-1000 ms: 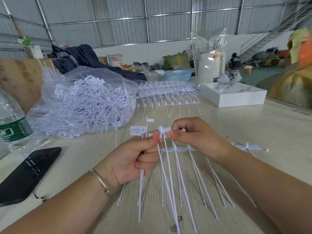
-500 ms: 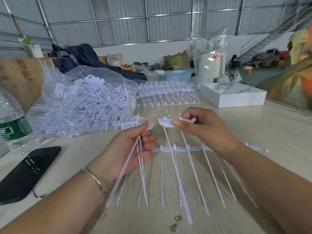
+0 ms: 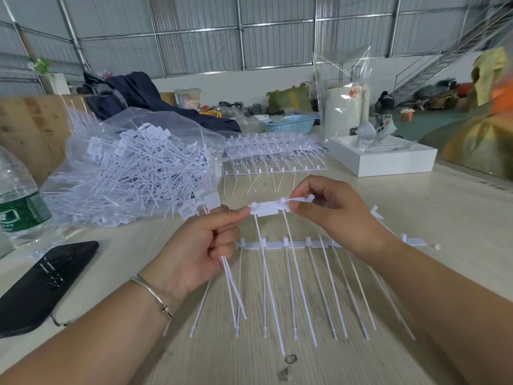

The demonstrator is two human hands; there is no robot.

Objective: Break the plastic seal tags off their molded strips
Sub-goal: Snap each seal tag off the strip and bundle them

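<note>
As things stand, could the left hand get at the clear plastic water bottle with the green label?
Probably not freely. The left hand grips a bundle of loose white seal tags and pinches the white tag strip, so it is occupied. The path to the water bottle itself looks unobstructed.

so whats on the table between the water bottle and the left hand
In the head view, a black phone lies flat on the table between the water bottle and the left hand; the rest of that stretch is bare wood.
</note>
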